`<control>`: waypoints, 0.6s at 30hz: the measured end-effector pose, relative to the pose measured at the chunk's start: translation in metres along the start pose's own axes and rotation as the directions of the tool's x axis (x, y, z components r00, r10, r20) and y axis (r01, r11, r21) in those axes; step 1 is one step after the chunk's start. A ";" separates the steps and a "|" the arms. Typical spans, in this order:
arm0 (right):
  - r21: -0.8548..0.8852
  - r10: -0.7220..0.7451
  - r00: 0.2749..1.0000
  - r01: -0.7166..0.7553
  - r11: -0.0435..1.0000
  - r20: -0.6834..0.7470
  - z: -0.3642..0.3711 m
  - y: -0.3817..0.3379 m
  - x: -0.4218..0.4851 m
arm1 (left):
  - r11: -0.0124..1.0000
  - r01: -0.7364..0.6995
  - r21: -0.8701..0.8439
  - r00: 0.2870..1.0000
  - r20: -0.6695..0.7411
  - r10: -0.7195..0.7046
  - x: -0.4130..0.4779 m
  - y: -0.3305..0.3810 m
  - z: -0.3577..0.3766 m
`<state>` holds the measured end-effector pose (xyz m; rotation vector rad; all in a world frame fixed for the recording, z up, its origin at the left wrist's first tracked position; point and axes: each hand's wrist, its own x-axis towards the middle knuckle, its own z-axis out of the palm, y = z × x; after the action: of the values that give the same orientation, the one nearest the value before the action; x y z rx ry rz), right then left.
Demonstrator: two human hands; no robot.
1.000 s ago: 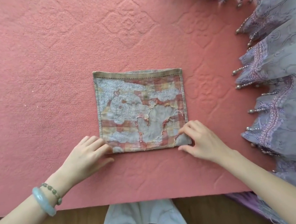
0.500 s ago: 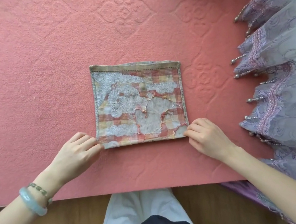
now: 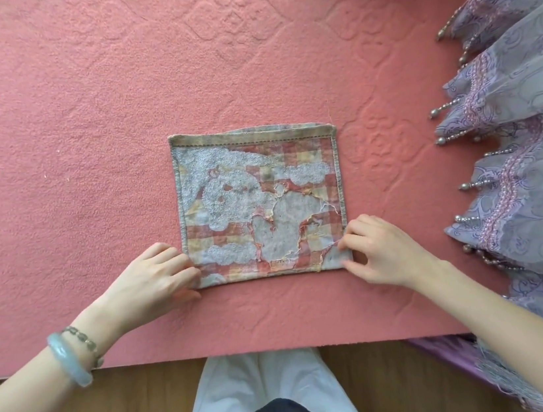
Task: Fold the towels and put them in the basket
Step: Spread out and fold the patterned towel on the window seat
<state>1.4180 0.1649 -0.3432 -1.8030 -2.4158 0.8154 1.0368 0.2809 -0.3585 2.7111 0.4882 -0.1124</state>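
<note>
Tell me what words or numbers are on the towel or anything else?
None can be read.
The towel shows only checks and cloud shapes; a tiny mark near its front edge is too blurred to tell.
The pink cover and purple beaded cloth carry only patterns.

Red-and-yellow checked towel with grey patches on embossed pink cover.
</note>
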 end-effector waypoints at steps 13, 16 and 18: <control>0.186 0.107 0.994 -0.101 0.977 -0.017 -0.006 0.008 0.003 | 0.978 0.116 -0.171 0.992 -0.031 -0.123 -0.001 -0.010 -0.014; 0.414 0.384 0.920 -0.322 0.852 -0.075 -0.027 0.013 0.018 | 0.809 0.360 -0.464 0.914 0.002 -0.405 0.010 -0.018 -0.040; 0.550 0.526 0.848 -0.409 0.728 -0.065 -0.041 0.016 0.033 | 0.557 0.501 -0.663 0.782 0.071 -0.619 0.024 -0.026 -0.054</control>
<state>1.4339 0.2138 -0.3242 -2.1311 -1.4026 1.0953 1.0508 0.3318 -0.3208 1.7837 1.1997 0.1131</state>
